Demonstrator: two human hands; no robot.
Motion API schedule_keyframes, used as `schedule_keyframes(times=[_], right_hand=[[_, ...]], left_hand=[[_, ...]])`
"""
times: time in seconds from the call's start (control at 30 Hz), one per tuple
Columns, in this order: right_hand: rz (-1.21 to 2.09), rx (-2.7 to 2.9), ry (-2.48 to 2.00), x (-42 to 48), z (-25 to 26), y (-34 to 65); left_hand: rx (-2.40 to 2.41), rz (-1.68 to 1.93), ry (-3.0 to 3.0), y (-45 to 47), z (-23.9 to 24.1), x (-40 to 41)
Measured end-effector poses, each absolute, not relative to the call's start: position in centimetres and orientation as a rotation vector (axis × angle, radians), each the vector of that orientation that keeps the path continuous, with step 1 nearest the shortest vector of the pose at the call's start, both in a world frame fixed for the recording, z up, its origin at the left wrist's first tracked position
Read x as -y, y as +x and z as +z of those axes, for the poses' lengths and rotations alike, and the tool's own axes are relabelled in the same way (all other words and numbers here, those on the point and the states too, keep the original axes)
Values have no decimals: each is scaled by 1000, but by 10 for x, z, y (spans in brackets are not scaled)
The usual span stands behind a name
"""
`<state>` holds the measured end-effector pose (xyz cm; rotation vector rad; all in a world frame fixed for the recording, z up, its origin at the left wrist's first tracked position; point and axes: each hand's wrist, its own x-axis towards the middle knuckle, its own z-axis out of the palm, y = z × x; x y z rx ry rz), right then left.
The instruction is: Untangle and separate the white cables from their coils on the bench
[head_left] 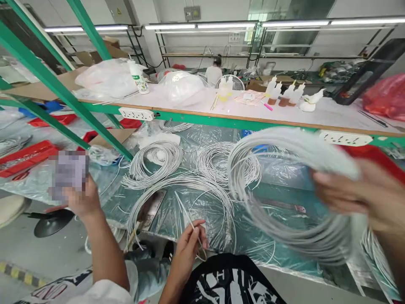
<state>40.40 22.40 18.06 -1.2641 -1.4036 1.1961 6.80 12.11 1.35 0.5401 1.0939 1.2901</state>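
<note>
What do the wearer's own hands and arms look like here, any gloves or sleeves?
Only the right hand shows, large and blurred at the right edge: bare, no glove, forearm unsleeved. The two smaller arms at lower left, one with a white sleeve, seem to be a co-worker's.

The room is brightly and evenly lit by fluorescent tube lamps [196,26] mounted along the upper shelf rails. The white upper shelf [202,103] is overexposed near its centre. The plastic sheet [278,169] on the bench shows soft glare patches. Shadows are faint. The right hand [363,194] and its wire coil [284,190] are motion-blurred. Straight frame members bow toward the edges from wide-angle distortion. One pixelated patch [68,173] sits at left.
</note>
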Motion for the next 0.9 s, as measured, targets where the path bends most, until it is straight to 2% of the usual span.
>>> schedule_keyframes(times=[0.1, 0.23, 0.33, 0.43, 0.73, 0.9], right_hand=[[1653, 1326, -1137, -229, 152, 360], [1848, 1089, -1043, -224, 92, 307], [1869, 1030, -1010, -211, 60, 283], [1879, 1045, -965, -199, 48, 269], [1700, 1060, -988, -193, 52, 261], [1502, 930, -1112, -192, 62, 284]], left_hand=[[-1080, 1277, 623, 94, 25, -126], [-1178, 1321, 674, 123, 37, -136], [-1212, 1327, 690, 127, 42, -143], [-1182, 1304, 677, 123, 43, -147], [-926, 1273, 556, 125, 44, -165], [-980, 1318, 444, 71, 44, -177]])
